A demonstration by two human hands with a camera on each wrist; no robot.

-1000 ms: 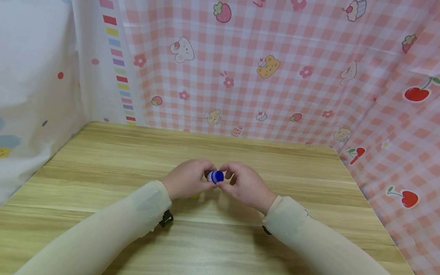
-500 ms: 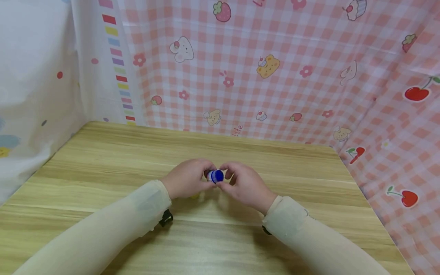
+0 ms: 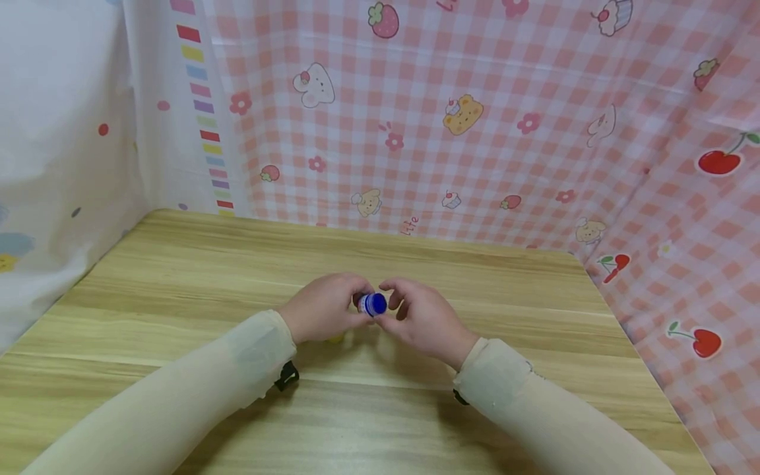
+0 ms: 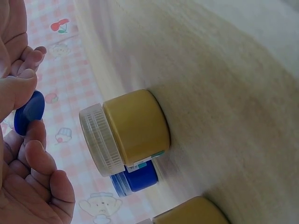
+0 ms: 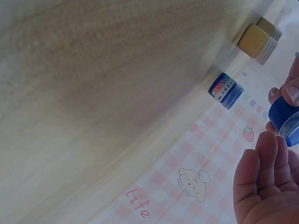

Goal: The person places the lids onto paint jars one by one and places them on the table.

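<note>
My left hand [image 3: 325,307] holds a small blue paint jar [image 3: 372,304] between thumb and fingers, above the table. In the left wrist view the same jar [image 4: 31,113] shows a round blue end beside the thumb. My right hand [image 3: 424,320] is at the jar's other end, its thumb close to the rim and its forefinger bent a little apart from it; whether the thumb touches is unclear. In the right wrist view the held jar's clear lid [image 5: 292,130] faces the loose right fingers [image 5: 266,158], with the left fingers on the blue body.
A yellow jar [image 4: 135,126] with a clear lid stands on the wooden table [image 3: 380,415]. Another blue jar [image 5: 224,90] with a colourful label is near it, and a second yellow jar [image 4: 191,214] shows partly. Patterned cloth [image 3: 415,99] surrounds the table's back and sides.
</note>
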